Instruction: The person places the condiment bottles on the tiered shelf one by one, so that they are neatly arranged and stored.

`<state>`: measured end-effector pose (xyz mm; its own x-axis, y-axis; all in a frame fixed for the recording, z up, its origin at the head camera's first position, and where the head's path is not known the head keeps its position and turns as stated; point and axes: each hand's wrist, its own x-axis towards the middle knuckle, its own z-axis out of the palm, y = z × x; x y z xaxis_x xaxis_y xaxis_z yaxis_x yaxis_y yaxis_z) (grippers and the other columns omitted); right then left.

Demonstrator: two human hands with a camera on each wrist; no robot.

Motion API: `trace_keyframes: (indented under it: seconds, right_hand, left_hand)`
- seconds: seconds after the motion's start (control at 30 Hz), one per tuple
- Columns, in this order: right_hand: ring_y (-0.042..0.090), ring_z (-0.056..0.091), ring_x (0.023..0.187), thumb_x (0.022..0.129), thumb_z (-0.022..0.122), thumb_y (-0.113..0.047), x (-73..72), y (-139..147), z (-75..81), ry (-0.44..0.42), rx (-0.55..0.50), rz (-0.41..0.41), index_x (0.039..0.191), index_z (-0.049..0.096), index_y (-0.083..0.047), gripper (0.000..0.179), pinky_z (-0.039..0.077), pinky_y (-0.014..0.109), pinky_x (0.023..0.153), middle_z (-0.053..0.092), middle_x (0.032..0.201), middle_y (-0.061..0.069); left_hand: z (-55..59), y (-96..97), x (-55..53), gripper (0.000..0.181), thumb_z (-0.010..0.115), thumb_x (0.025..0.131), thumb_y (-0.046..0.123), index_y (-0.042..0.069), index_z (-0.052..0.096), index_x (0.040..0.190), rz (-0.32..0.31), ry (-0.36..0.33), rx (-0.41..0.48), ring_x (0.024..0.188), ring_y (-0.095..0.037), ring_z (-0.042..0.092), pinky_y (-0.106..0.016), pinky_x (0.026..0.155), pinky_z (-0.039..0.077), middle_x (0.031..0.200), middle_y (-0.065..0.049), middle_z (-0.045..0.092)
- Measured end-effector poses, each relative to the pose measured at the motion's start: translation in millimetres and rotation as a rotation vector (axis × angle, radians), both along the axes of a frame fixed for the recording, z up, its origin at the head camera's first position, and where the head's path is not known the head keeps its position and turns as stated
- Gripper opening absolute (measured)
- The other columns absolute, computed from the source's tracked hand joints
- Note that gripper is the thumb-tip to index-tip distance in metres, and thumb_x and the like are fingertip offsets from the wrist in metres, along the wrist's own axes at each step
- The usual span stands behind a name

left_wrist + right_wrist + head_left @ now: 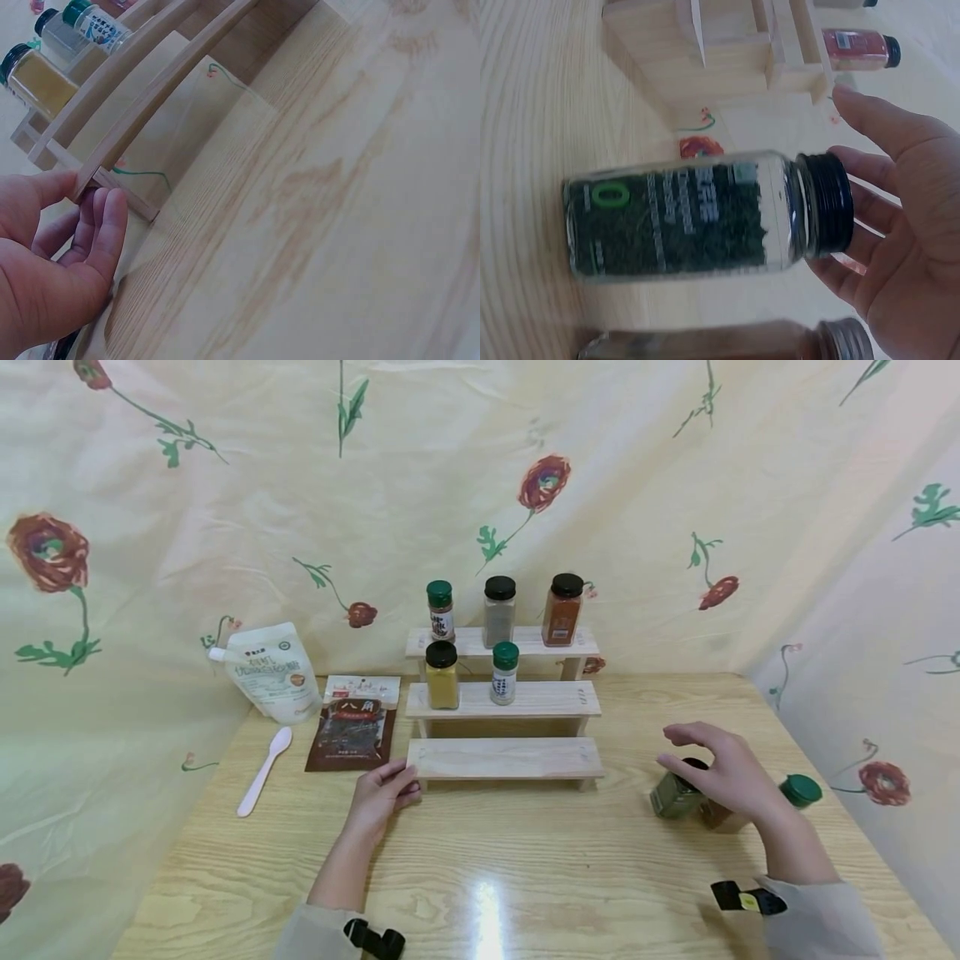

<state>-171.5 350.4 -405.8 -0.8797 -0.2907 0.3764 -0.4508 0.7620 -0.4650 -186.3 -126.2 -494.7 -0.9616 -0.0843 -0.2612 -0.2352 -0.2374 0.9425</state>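
My left hand (pixel 378 799) grips the left end of the lowest step of a three-step wooden rack (pixel 506 760), thumb above and fingers below, as the left wrist view also shows. At the right, my right hand (pixel 733 777) is spread over a black-lidded glass jar of green dried herb flakes (pixel 679 217). In the right wrist view its fingers reach behind the black lid (pixel 831 204), while the thumb stands off from it. Beside that jar is a jar with reddish-brown contents (pixel 712 343), partly hidden by the hand in the head view. A green-lidded bottle (pixel 801 791) shows behind the wrist.
On the rack's top step stand a green-lidded bottle (pixel 441 612), a grey jar (pixel 498 614) and a red-orange jar (pixel 562 612). The middle step holds a yellow jar (pixel 442 678) and a white bottle (pixel 504 677). Leftward lie a pouch (pixel 273 672), a brown packet (pixel 354 727) and a spoon (pixel 264 772).
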Motion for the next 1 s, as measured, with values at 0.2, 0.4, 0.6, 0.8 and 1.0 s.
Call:
trace_keyframes:
  seconds: [0.2,0.4,0.6,0.8,1.0]
  right_hand:
    - [0.018,0.065,0.099,0.083,0.086,-0.017,7.6,11,-3.9,0.011,0.022,-0.004,0.121,0.070,-0.002,0.044,0.039,-0.002,0.085,0.072,0.111,0.016]
    - [0.012,0.062,0.103,0.079,0.089,-0.020,15.0,21,-4.5,-0.035,0.050,-0.019,0.119,0.071,-0.004,0.047,0.042,0.001,0.081,0.072,0.112,0.013]
    - [0.012,0.067,0.089,0.079,0.089,-0.022,20.5,27,-2.0,-0.126,0.056,-0.018,0.122,0.068,0.000,0.053,0.057,0.022,0.059,0.070,0.112,0.020]
    - [0.008,0.068,0.076,0.081,0.088,-0.023,22.7,29,-0.4,-0.220,0.051,-0.039,0.126,0.064,0.003,0.057,0.057,0.024,0.057,0.068,0.112,0.023]
    - [0.006,0.067,0.074,0.081,0.087,-0.019,21.4,28,-4.0,-0.177,0.032,-0.011,0.122,0.066,0.003,0.051,0.058,0.024,0.055,0.069,0.104,0.016]
  left_hand:
    - [-3.3,0.3,0.8,0.039,0.062,0.099,-0.001,-0.016,0.053,0.134,0.002,-0.009,0.004,0.076,-0.014,0.068,-0.025,0.074,0.065,0.088,-0.009,0.065]
    - [-3.1,0.8,1.5,0.039,0.063,0.099,0.000,-0.016,0.054,0.133,-0.007,0.006,0.000,0.076,-0.014,0.067,-0.025,0.074,0.065,0.088,-0.009,0.065]
    - [-2.8,0.1,1.5,0.039,0.063,0.099,0.000,-0.016,0.054,0.133,-0.010,0.009,-0.003,0.075,-0.014,0.067,-0.026,0.074,0.065,0.090,-0.011,0.065]
    - [-1.2,-0.3,0.9,0.039,0.063,0.099,0.000,-0.016,0.054,0.133,-0.010,0.010,0.001,0.075,-0.013,0.067,-0.026,0.074,0.065,0.089,-0.010,0.065]
    - [-2.0,-0.8,1.0,0.039,0.064,0.099,0.000,-0.016,0.054,0.133,-0.011,0.014,0.005,0.075,-0.013,0.067,-0.026,0.074,0.065,0.089,-0.010,0.066]
